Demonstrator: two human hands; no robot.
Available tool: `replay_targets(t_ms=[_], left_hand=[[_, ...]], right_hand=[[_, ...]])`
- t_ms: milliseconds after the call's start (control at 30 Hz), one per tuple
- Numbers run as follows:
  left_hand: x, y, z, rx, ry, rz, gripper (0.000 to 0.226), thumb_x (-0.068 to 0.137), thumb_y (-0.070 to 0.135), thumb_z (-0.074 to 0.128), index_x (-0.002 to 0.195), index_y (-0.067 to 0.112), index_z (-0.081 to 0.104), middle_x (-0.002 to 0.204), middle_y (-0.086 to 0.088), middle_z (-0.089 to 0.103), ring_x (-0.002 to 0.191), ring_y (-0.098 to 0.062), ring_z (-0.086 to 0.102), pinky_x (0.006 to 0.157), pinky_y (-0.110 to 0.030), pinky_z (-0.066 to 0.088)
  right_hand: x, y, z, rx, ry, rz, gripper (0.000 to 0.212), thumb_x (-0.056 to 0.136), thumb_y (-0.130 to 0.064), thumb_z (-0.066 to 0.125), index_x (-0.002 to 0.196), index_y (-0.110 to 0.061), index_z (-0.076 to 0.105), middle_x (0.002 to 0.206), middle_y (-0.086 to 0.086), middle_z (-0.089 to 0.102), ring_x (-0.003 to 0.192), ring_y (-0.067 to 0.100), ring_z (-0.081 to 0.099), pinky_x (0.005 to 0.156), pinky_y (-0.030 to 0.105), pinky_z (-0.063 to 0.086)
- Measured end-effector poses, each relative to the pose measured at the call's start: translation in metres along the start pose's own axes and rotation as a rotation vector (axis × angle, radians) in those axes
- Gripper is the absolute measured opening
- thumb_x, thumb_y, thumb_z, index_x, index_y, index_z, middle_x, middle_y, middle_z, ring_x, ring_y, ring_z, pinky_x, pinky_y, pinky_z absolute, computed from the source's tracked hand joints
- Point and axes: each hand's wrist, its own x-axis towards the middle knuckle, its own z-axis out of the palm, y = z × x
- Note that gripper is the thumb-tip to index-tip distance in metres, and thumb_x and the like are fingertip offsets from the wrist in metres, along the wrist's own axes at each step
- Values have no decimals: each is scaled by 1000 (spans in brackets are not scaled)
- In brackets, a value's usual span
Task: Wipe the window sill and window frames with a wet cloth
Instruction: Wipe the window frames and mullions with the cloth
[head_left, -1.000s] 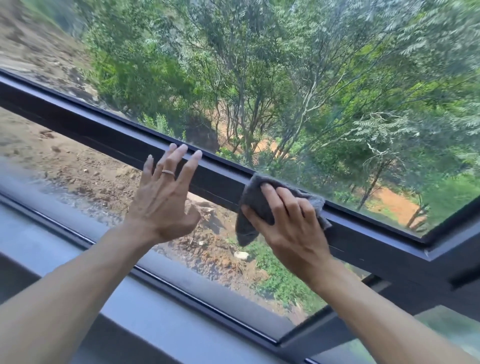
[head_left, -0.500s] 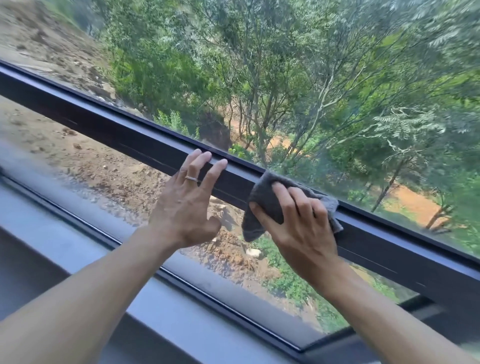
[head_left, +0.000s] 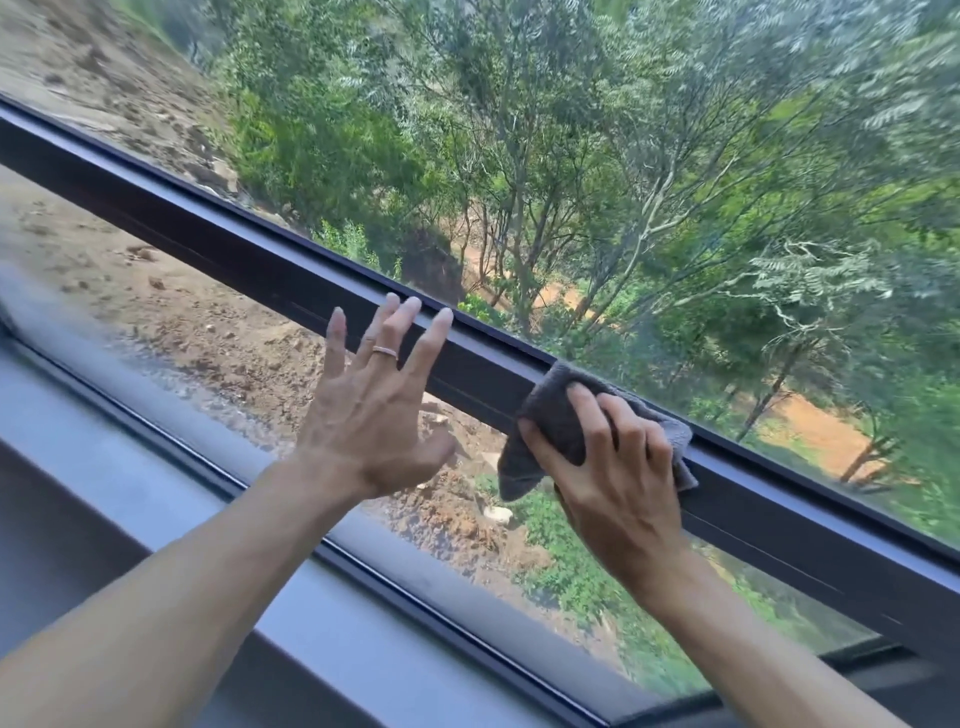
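Midway through wiping the frame bar.
Right hand (head_left: 615, 483) presses the cloth (head_left: 550, 431) on the bar (head_left: 260, 270); left hand (head_left: 374, 410) braces beside it, fingers spread wide. Next, probably sliding the cloth along the bar with steady pressure.

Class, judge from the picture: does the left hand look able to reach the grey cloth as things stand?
Probably yes. The left hand rests open on the dark frame bar, beside the grey cloth, nothing between them; the right hand grips the cloth, though.
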Motion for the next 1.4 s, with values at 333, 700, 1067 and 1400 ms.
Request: replay_targets(t_ms=[333,700,1067,1400], left_hand=[[18,-57,8,-65,-92,-10,101,70,67,47,153,25,6,155,-6,7,150,-27,-3,119,-56,16],[22,-62,2,-122,-206,21,100,74,44,53,151,28,-9,154,-1,-9,147,-21,-18,121,-51,6],[43,-165,-24,102,-270,4,102,84,31,61,152,37,-15,161,-4,-10,149,-23,-16,117,-59,-10],[43,-184,-19,-25,-284,25,107,77,30,67,145,48,-13,154,11,-12,147,-13,-20,121,-54,6]], right_hand=[[98,-81,38,94,16,102,40,103,-21,36,132,-31,61,136,15,36,119,32,39,93,44,33],[108,-90,49,-32,58,86,39,102,-24,47,138,-37,54,132,15,43,115,33,45,88,46,36],[143,-116,54,-3,3,33,44,95,-20,45,134,-33,59,135,18,38,118,35,40,89,45,32],[152,-123,52,37,-18,31,47,90,-17,51,134,-29,60,138,18,39,122,35,40,95,47,32]])
